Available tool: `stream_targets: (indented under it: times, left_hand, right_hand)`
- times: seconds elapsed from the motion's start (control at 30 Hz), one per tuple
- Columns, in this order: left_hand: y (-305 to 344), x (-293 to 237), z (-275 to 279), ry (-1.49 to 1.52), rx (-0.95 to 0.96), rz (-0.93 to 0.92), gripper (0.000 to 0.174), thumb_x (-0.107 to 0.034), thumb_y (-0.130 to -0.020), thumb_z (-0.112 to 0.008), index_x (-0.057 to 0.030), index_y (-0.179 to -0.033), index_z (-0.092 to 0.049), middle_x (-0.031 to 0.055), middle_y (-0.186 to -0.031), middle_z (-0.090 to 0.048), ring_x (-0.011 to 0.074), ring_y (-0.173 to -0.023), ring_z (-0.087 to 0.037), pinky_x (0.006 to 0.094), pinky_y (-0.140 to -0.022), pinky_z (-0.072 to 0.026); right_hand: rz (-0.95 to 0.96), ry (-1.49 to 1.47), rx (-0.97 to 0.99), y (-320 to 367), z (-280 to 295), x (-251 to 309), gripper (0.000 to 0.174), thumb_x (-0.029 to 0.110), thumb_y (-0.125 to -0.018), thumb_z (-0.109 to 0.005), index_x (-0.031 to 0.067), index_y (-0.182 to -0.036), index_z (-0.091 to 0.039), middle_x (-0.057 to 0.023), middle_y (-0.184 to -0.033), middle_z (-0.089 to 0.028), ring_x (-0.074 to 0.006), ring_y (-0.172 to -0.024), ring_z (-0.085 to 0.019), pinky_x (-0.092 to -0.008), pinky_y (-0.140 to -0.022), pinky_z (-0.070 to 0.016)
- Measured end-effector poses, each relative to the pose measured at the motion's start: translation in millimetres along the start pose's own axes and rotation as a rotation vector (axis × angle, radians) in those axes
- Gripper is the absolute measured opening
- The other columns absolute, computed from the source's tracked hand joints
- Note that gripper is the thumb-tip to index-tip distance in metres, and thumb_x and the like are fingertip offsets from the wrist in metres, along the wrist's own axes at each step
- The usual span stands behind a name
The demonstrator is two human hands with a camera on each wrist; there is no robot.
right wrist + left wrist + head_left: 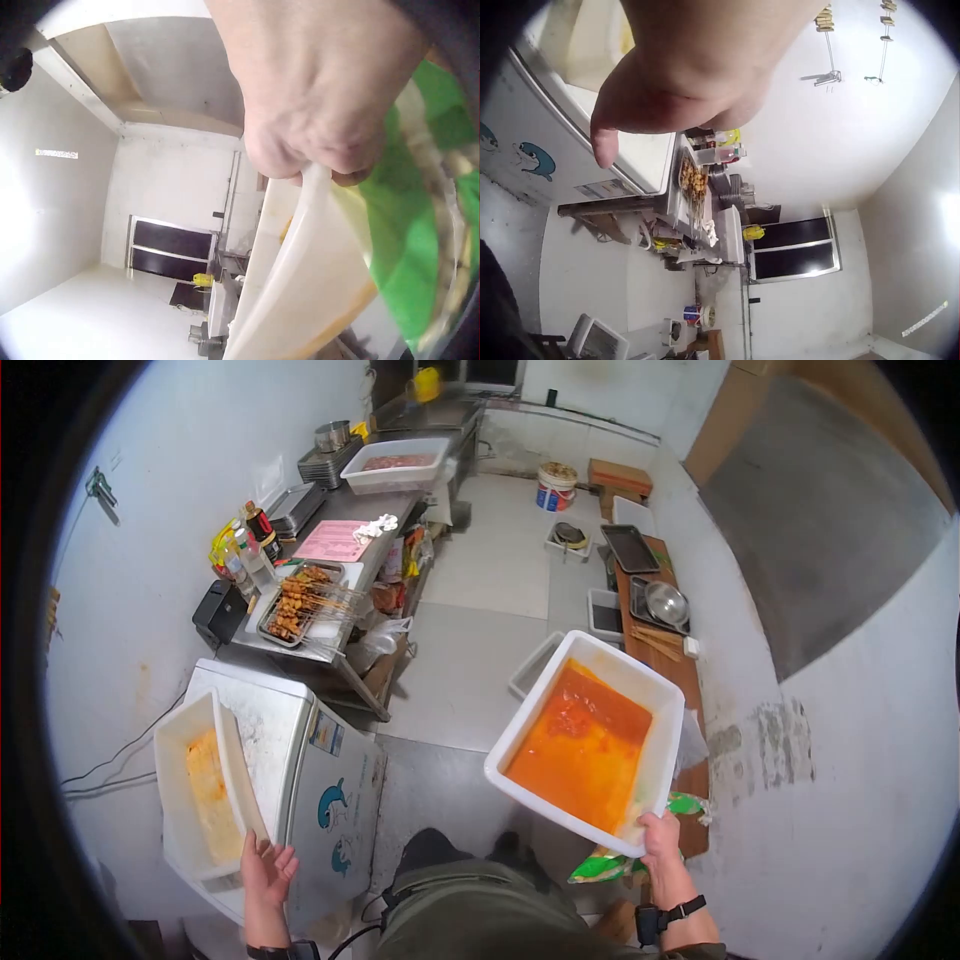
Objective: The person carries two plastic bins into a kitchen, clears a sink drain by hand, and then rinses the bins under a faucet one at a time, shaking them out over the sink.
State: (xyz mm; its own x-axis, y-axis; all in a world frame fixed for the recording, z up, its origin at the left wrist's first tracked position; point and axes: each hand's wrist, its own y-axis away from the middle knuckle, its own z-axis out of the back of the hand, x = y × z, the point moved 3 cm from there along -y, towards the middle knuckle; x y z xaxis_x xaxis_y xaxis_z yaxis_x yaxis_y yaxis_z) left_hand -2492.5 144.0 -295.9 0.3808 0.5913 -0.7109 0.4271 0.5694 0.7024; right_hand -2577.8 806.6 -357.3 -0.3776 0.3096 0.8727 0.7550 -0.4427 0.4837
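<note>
A white plastic tub (510, 750) with orange-red oily liquid (575, 745) in its bottom hangs tilted in front of the person. My right hand (660, 838) grips its near right corner, and the right wrist view shows the fingers (345, 154) curled over the rim. On the left, a second white tub (240, 765) with yellow-orange residue stands on a white chest freezer (262, 710). Right beside that tub's near corner is my left hand (268, 872), palm up with its fingers loosely extended and nothing in its grasp.
Behind the freezer, a metal table (350, 575) bears a tray of grilled skewers (300, 605), bottles (255, 555) and a white tub of meat (395, 460). Along the right wall, a low wooden board (670, 650) holds dark trays and a metal bowl (667, 603). A green bag (600, 867) lies beneath the held tub.
</note>
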Motion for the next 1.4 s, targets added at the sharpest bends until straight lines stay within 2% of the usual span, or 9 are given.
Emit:
stream_targets:
  times: [0.07, 0.37, 0.57, 0.77, 0.83, 0.93, 1.23, 1.33, 1.4]
  left_hand:
    - [1.2, -15.9, -52.1, 0.007, 0.034, -0.062, 0.068, -0.053, -0.087, -0.056, -0.0021, -0.127, -0.038, 0.0095, -0.102, -0.051, 0.0232, -0.087, -0.058, 0.0359, -0.067, -0.0519]
    - [-111.9, -81.9, -279.0, -0.051, 0.138, -0.065, 0.035, -0.043, -0.092, -0.053, -0.0087, -0.09, -0.055, 0.0061, -0.092, -0.058, 0.0198, -0.079, -0.061, 0.0319, -0.062, -0.0513]
    - [-224.7, -179.8, -463.6, -0.052, 0.325, 0.05, 0.024, -0.031, -0.093, -0.054, -0.0072, -0.092, -0.056, 0.0061, -0.09, -0.062, 0.0175, -0.078, -0.061, 0.03, -0.064, -0.0503]
    - [-264.7, -262.8, -725.9, -0.362, 0.638, -0.015, 0.019, -0.023, -0.092, -0.057, -0.0042, -0.095, -0.058, 0.0054, -0.092, -0.063, 0.0133, -0.079, -0.06, 0.0263, -0.068, -0.0499]
    - [-287.6, -276.0, -813.2, -0.472, 0.727, -0.087, 0.02, -0.024, -0.092, -0.058, -0.0036, -0.094, -0.058, 0.0047, -0.091, -0.062, 0.0123, -0.079, -0.059, 0.0257, -0.069, -0.049]
    - [-311.2, -288.0, -943.6, -0.563, 0.854, -0.13, 0.022, -0.024, -0.091, -0.059, -0.0023, -0.092, -0.06, 0.0033, -0.089, -0.062, 0.0118, -0.08, -0.059, 0.025, -0.069, -0.0479]
    - [-374.7, -358.3, -1310.8, -0.797, 0.802, -0.068, 0.03, -0.031, -0.088, -0.064, -0.0028, -0.096, -0.064, 0.0002, -0.085, -0.06, 0.008, -0.077, -0.054, 0.0246, -0.066, -0.0458]
    - [-391.9, -389.1, -1396.1, -0.805, 0.841, -0.244, 0.03, -0.029, -0.085, -0.066, -0.0003, -0.096, -0.067, 0.0007, -0.081, -0.062, 0.007, -0.07, -0.052, 0.0226, -0.061, -0.0429]
    - [-403.2, -421.3, -1433.4, -0.78, 0.772, -0.191, 0.029, -0.026, -0.084, -0.067, 0.0004, -0.096, -0.068, 0.0012, -0.078, -0.062, 0.007, -0.067, -0.052, 0.0231, -0.057, -0.0419]
  right_hand:
    - [-0.009, -0.02, 0.05, -53.7, -26.9, 20.6, 0.038, -0.003, -0.072, -0.051, -0.0073, -0.109, -0.057, -0.0112, -0.096, -0.063, -0.0224, -0.082, -0.062, -0.0323, -0.072, -0.0504]
    - [0.052, 0.121, 0.04, -255.5, -169.3, 115.8, 0.036, -0.003, -0.073, -0.05, -0.0062, -0.107, -0.058, -0.0122, -0.094, -0.063, -0.0228, -0.079, -0.063, -0.033, -0.068, -0.0511]
    - [0.01, 0.082, -0.063, -356.6, -291.1, 201.1, 0.04, -0.003, -0.072, -0.049, -0.0066, -0.111, -0.055, -0.0128, -0.096, -0.062, -0.024, -0.077, -0.063, -0.0345, -0.066, -0.0514]
    - [0.065, 0.081, -0.074, -467.6, -398.7, 317.3, 0.038, -0.002, -0.072, -0.049, -0.0063, -0.11, -0.055, -0.0112, -0.092, -0.061, -0.0219, -0.071, -0.06, -0.0308, -0.06, -0.0498]
    - [0.082, 0.264, -0.102, -528.3, -435.1, 350.3, 0.038, -0.002, -0.072, -0.05, -0.0057, -0.11, -0.056, -0.0089, -0.088, -0.061, -0.0186, -0.067, -0.059, -0.0291, -0.057, -0.0476]
    - [0.101, 0.093, -0.017, -634.5, -472.3, 373.4, 0.034, -0.002, -0.074, -0.051, -0.0041, -0.106, -0.057, -0.0061, -0.083, -0.06, -0.0153, -0.064, -0.057, -0.0286, -0.053, -0.0453]
    - [-0.004, 0.063, 0.213, -918.0, -633.2, 556.9, 0.031, -0.007, -0.074, -0.051, -0.0038, -0.104, -0.06, -0.0069, -0.087, -0.064, -0.015, -0.07, -0.06, -0.0273, -0.062, -0.0482]
    - [-0.034, 0.082, 0.348, -999.5, -687.6, 616.0, 0.03, -0.008, -0.074, -0.051, -0.0048, -0.102, -0.061, -0.0068, -0.089, -0.064, -0.0148, -0.073, -0.061, -0.0268, -0.063, -0.0484]
    - [-0.019, 0.092, 0.425, -1045.1, -729.1, 648.7, 0.029, -0.009, -0.074, -0.05, -0.0053, -0.101, -0.062, -0.0069, -0.09, -0.064, -0.0148, -0.074, -0.061, -0.0266, -0.064, -0.0485]
